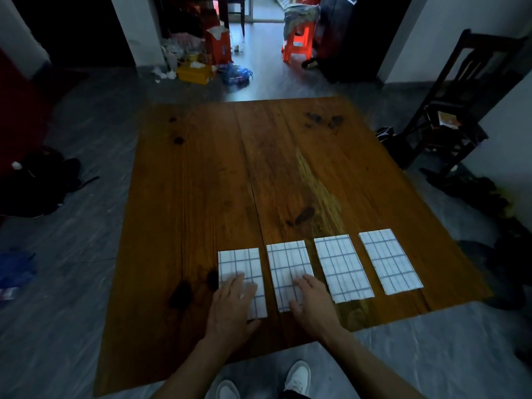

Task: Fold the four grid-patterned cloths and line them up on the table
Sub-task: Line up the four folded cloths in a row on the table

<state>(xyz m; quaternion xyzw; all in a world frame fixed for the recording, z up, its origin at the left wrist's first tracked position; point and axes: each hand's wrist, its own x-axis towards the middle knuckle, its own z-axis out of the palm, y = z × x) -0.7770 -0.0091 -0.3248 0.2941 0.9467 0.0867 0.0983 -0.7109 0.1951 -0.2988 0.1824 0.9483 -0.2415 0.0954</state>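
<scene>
A worn wooden table (259,168) with dark knots stands on a grey floor (72,283) in a dim room; a red stool (298,43), a yellow box (194,72) and a dark chair (460,105) lie beyond. Four folded grid-patterned cloths (342,266) sit in a row near its front edge. The left hand (231,300) and right hand (312,298) rest flat, fingers spread, on the two leftmost. No writing is legible.
</scene>
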